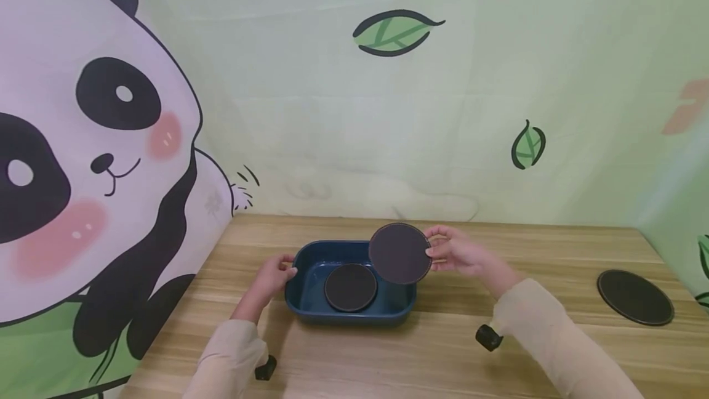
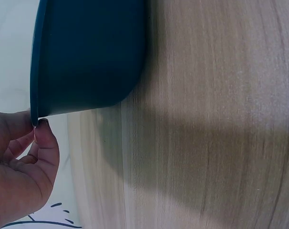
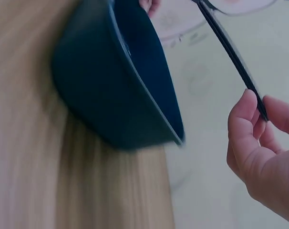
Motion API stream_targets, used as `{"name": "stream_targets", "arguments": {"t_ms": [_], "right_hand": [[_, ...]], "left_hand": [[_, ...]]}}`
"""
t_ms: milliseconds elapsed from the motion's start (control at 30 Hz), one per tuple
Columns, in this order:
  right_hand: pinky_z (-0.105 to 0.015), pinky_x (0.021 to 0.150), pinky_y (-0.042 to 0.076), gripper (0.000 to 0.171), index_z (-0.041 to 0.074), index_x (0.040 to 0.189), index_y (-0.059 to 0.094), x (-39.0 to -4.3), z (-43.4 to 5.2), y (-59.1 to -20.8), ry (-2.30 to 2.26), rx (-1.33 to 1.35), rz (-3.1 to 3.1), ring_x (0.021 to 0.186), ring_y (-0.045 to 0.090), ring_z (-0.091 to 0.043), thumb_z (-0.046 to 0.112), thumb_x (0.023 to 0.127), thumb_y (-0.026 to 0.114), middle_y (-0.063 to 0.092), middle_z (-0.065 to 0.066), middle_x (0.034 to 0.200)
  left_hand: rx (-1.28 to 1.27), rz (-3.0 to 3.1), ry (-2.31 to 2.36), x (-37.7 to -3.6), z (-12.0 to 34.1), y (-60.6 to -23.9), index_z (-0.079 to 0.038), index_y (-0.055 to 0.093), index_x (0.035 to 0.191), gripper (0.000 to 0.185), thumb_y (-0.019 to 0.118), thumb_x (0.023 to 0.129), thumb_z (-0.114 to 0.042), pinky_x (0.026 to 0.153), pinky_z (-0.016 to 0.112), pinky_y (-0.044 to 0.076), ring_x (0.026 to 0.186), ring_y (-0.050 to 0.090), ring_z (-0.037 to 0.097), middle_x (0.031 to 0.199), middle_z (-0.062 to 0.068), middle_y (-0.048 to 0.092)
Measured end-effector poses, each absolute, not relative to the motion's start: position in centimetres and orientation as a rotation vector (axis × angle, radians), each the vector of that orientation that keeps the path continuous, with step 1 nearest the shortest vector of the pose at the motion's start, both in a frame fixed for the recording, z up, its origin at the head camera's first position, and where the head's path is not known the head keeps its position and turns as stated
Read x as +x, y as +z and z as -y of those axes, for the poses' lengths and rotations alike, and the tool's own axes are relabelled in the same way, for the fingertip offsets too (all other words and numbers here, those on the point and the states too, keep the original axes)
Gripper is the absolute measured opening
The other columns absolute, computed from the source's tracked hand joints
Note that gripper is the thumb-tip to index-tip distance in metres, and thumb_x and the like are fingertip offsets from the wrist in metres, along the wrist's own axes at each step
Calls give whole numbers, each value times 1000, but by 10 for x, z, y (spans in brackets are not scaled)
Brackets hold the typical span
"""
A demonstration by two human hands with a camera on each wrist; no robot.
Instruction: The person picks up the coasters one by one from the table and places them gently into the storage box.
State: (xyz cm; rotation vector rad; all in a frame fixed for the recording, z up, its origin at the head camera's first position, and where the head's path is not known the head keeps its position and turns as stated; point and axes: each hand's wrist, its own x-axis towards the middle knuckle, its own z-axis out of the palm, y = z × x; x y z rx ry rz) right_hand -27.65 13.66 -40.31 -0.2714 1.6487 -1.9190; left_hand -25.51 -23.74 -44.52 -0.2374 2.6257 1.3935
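Well right of the basin [image 1: 351,319] lies a disc [image 1: 635,297].

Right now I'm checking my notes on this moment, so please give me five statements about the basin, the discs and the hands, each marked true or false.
1. The right grip pinches a dark disc by its edge. True.
2. The left grip presses on the floor of the basin. False: the left grip pinches the rim of the blue basin at its left end.
3. A second disc lies inside the basin. True.
4. The basin is upside down. False: it stands with its open side up.
5. A third disc lies to the left of the basin. False: the third disc lies on the wooden tabletop, off to the right.
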Motion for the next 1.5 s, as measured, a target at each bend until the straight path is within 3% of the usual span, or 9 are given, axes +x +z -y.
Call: {"name": "stream_targets", "arguments": {"t_ms": [367, 700, 1500], "right_hand": [[-22, 55, 49, 28, 9, 99, 39, -275, -78, -428, -1960, -171, -1589, 59, 55, -12, -8, 80, 52, 54, 0, 75], [-25, 52, 49, 26, 4, 99, 42, -274, -40, -445, -1964, 51, -1689, 52, 50, -13, -9, 78, 51, 48, -2, 62], [-23, 45, 48, 28, -2, 100, 48, -276, -10, -471, -1807, 300, -1959, 48, 46, -14, -13, 75, 55, 48, -6, 63]], "left_hand": [[-227, -2633, 1415, -255, 237, -446, 7, 46, 117, 31, 50, 87, -2, 68, 34, 51, 84, 56, 27, 100, 25, 54], [-218, -2648, 1420, -254, 237, -446, 7, 46, 116, 31, 50, 87, -1, 66, 32, 51, 79, 56, 22, 98, 24, 54], [-215, -2624, 1437, -253, 237, -443, 8, 45, 116, 31, 49, 87, 0, 67, 33, 50, 83, 56, 28, 96, 23, 54]]}}
